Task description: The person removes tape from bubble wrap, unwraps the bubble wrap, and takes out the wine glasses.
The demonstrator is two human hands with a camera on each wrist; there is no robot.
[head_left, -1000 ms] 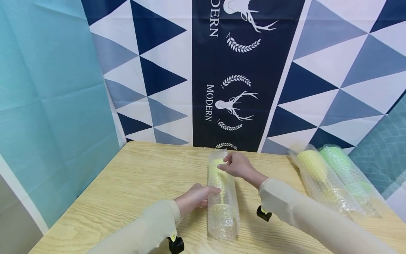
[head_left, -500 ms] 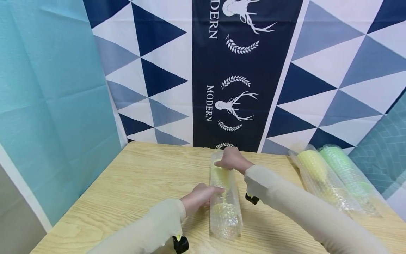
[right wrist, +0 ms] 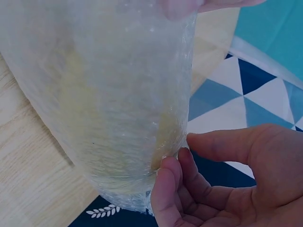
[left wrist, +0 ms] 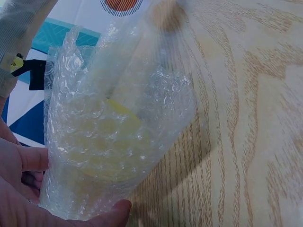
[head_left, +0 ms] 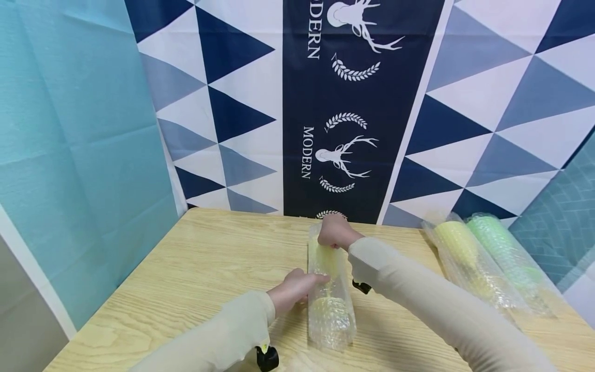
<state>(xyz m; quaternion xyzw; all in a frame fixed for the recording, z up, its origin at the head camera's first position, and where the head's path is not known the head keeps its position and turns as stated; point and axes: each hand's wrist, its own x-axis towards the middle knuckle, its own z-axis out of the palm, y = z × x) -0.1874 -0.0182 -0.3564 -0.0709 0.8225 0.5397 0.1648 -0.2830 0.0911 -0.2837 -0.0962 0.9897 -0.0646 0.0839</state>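
A yellow goblet-shaped thing rolled in clear bubble wrap (head_left: pixel 331 310) lies lengthwise on the wooden table in the head view. My left hand (head_left: pixel 295 288) holds the roll from its left side near the middle, thumb laid over the top. In the left wrist view that thumb and fingers lie along the bubble wrap (left wrist: pixel 99 137), with yellow showing through. At the far end, my right hand (head_left: pixel 335 231) pinches the wrap's edge. The right wrist view shows the fingertips of the right hand (right wrist: pixel 222 175) close together at the edge of the bubble wrap (right wrist: pixel 118 137).
Two more bubble-wrapped things, one yellow (head_left: pixel 460 245) and one green (head_left: pixel 497 237), lie side by side on the right of the wooden table (head_left: pixel 223 258). A patterned cloth (head_left: pixel 246 103) hangs behind the table's far edge, with a teal cloth (head_left: pixel 83 144) at the left.
My right hand has come down onto the far end of the wrap and now pinches its edge. The left hand keeps its hold; the roll has shifted slightly right.
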